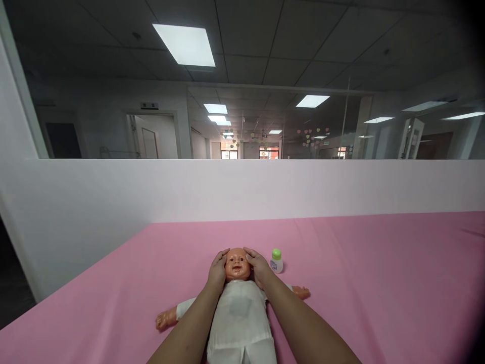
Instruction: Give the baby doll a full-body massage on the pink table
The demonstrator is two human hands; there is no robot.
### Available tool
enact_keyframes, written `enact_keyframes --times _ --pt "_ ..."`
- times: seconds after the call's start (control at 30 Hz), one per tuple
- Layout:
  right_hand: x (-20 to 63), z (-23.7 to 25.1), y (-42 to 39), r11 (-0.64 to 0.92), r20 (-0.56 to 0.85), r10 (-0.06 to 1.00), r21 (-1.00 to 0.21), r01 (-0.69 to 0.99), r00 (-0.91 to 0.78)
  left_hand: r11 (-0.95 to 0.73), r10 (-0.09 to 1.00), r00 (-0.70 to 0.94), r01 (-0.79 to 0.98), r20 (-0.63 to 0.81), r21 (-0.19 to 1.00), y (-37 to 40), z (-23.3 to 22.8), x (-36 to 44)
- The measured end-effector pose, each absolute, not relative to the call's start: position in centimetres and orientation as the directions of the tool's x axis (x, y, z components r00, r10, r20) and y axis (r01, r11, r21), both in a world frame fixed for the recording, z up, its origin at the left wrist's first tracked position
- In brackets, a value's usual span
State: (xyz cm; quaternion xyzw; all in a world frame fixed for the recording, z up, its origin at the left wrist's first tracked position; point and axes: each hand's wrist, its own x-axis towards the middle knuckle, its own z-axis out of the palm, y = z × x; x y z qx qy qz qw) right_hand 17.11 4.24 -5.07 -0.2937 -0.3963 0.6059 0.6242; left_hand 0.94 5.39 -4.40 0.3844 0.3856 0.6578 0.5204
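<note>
A baby doll (240, 318) with a white cloth body lies on its back, its arms stretched out sideways. My left hand (217, 270) cups the left side of the doll's head (237, 268), fingers curved along the temple. On the opposite side my right hand (259, 268) holds the head too, its thumb and fingers near the brow. The head is between both palms, and my fingertips behind it are partly hidden. Just right of my right hand stands a small bottle (277, 264) with a green cap, upright and apart from the hand.
A pink sheet (359, 283) covers the surface under the doll. Behind it runs a low white wall (265, 189) with a glass window (113, 101) above. Another white panel (71, 217) borders the left side.
</note>
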Motion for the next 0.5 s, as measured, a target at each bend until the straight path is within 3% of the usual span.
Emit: enact_keyframes --times 0.27,0.5 --pt "17.3 -4.6 3.5 0.091 0.15 0.985 -0.874 -0.477 -0.088 -0.193 0.979 -0.129 -0.341 0.157 0.92 3.9 -4.1 1.2" --pt "17.4 -4.9 3.9 0.114 0.13 0.991 -0.916 -0.384 -0.017 -0.177 0.982 -0.122 -0.287 0.147 0.941 3.6 -4.2 1.5"
